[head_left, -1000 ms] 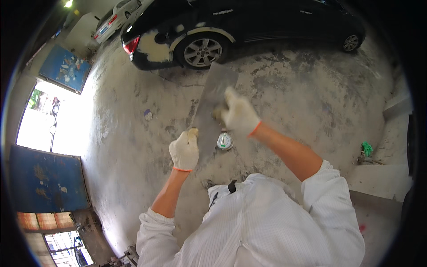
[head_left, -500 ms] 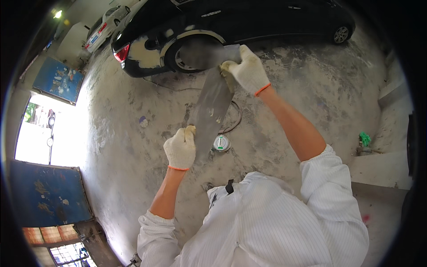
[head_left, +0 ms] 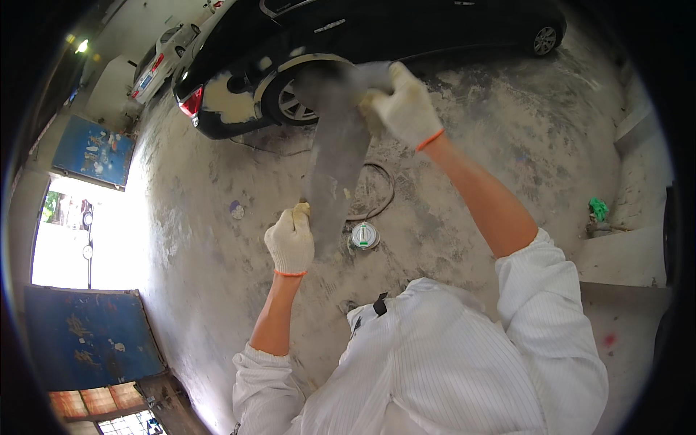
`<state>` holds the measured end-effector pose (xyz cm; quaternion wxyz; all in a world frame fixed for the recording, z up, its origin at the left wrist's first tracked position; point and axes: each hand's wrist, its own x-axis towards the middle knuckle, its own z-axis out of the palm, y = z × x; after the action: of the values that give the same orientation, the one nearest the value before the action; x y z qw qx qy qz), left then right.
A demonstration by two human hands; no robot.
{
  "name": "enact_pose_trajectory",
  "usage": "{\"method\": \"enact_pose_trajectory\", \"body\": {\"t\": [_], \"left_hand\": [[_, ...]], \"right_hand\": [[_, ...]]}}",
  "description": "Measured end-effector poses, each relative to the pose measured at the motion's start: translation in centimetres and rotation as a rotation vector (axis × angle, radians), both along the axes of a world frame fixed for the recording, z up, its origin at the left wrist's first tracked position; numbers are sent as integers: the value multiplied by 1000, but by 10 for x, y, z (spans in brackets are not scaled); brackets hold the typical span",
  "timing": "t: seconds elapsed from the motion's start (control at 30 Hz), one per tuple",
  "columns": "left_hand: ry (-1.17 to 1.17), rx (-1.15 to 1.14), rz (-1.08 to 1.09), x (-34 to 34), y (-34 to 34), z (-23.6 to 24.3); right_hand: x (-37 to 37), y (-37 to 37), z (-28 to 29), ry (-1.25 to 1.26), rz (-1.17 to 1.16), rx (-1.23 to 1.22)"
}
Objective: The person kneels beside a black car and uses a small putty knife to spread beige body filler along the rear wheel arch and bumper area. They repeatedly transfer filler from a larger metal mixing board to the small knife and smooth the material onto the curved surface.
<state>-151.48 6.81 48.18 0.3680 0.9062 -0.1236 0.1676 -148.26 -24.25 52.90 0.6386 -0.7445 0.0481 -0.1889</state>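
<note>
Both my hands wear white knit gloves with orange cuffs. A long, flat grey sheet (head_left: 337, 170) hangs between them, its far end darker and smeared by motion. My left hand (head_left: 290, 238) is closed in a pinch at the sheet's near left edge. Higher up and to the right, my right hand (head_left: 404, 109) is closed round the far end, where a piece of the sheet folds over its fingers. What the sheet is made of, I cannot tell. Behind it stands a black car (head_left: 239, 61) with pale filler patches near the rear wheel (head_left: 293, 101), which the sheet partly covers.
On the concrete floor (head_left: 464, 188) lie a round white-and-green can or lid (head_left: 364, 235) and a coiled hose (head_left: 388, 192). A green crumpled thing (head_left: 598, 209) sits by the right-hand ledge (head_left: 627, 254). Blue panels (head_left: 94, 337) and a bright doorway stand left; a white car (head_left: 156, 65) is beyond.
The grey sheet has swung slightly left and hangs more upright, while its far end stays blurred. Both hands keep their grip. The whole view has shifted a little.
</note>
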Motion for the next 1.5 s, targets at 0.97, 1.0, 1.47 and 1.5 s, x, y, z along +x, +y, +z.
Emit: {"method": "enact_pose_trajectory", "body": {"t": [0.97, 1.0, 1.47, 1.5], "left_hand": [[130, -158, 0, 36, -36, -34], [81, -172, 43, 42, -39, -33], [75, -196, -28, 46, -42, -2], [126, -217, -31, 47, -40, 1]], "right_hand": [[-33, 63, -34, 35, 298, -788], [-33, 67, -34, -11, 237, -829], [-43, 60, -34, -109, 247, -796], [-35, 49, -26, -225, 123, -645]]}}
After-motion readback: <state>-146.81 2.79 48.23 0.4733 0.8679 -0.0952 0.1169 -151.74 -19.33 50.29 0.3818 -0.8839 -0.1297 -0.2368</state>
